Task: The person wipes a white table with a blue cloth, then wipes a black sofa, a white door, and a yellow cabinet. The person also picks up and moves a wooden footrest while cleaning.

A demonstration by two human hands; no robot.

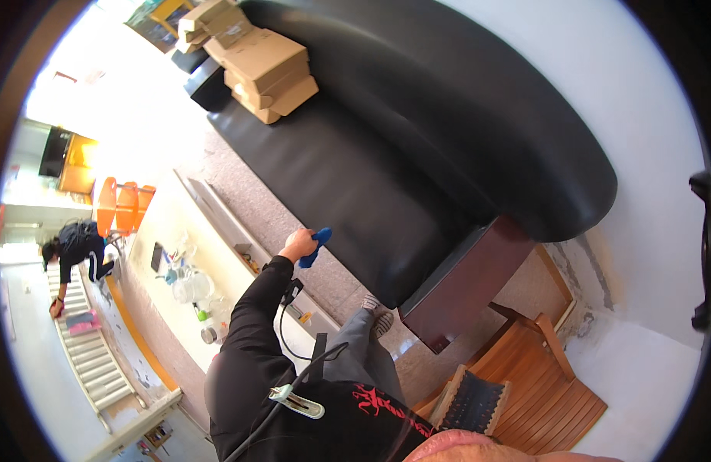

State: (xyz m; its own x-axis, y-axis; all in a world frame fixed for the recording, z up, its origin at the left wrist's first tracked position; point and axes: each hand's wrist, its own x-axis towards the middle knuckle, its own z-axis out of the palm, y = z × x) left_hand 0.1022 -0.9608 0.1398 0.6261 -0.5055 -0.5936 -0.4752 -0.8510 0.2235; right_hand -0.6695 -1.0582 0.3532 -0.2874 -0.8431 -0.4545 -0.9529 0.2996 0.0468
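My left hand [300,243] grips a bunched blue cloth [317,247] near the front edge of a black leather sofa [355,173]. From this angle I cannot tell whether the cloth touches the seat. Below the hand runs a strip of speckled floor [240,193] between the sofa and a long pale table [165,228]. The sofa's near end has a dark red armrest panel [468,283]. Stacked cardboard boxes [269,60] sit on the far end of the seat. My right hand is out of view.
A clear plastic jug [192,286], a phone [157,256] and a lidded jar [209,334] stand on the table. A slatted wooden chair [529,384] is at the right. Another person [78,248] bends over a white slatted frame [92,352], far left, near orange chairs [125,207].
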